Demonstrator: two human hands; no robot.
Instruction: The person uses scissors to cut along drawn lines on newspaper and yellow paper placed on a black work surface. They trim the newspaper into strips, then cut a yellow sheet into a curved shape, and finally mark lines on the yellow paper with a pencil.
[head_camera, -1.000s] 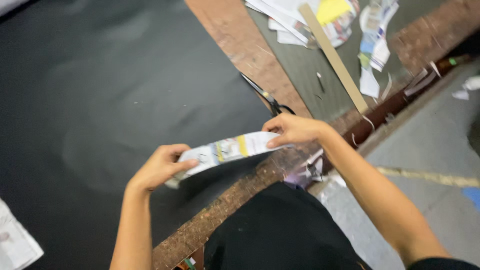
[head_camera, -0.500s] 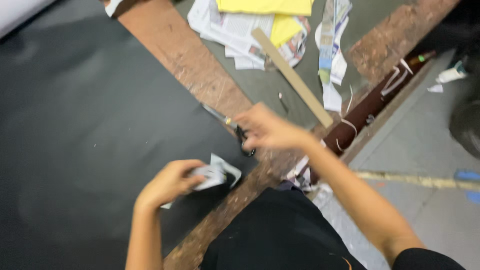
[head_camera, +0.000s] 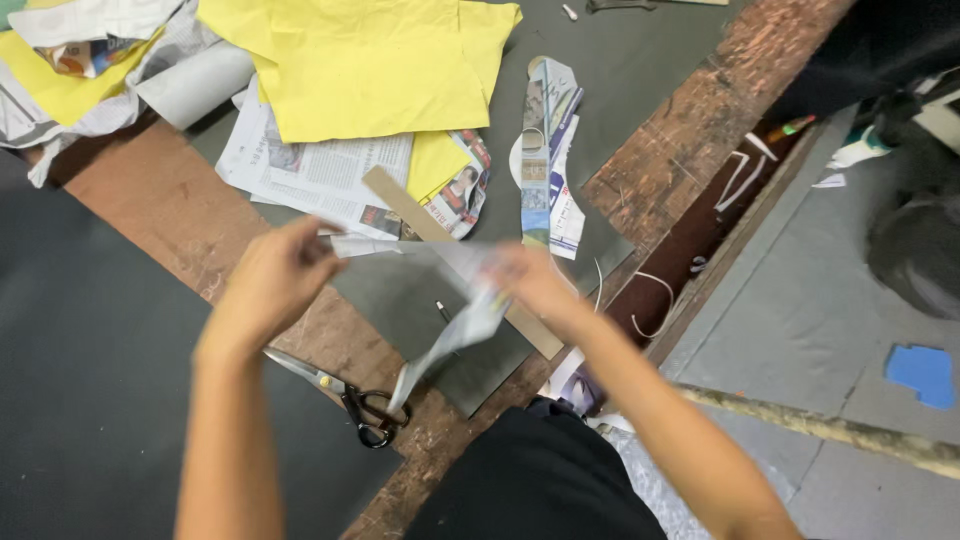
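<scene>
While I stood beside the person, the wide worktable filled most of what I could see, with a worn brown wooden surface and a big black sheet covering its near left part. At the far side lay yellow paper sheets on top of spread newspaper, and a flat wooden ruler ran diagonally from that pile toward the near right. A dark grey sheet lay under the hands.

Both hands were raised above the table and held one strip of printed paper between them. The left hand was closed in a pinch on the far left end of the strip. The right hand was blurred, so I could not tell its grip exactly, but the strip hung from it, and the loose tail drooped down toward the near side.

I judged the strip to be very light, thin and limp. It bent under its own weight and would tear easily if pulled hard. The best places to hold it seemed to be the two ends, with gentle tension between them, not the middle.

Just near of the left hand, black-handled scissors lay on the table, closed and touched by nobody.
</scene>
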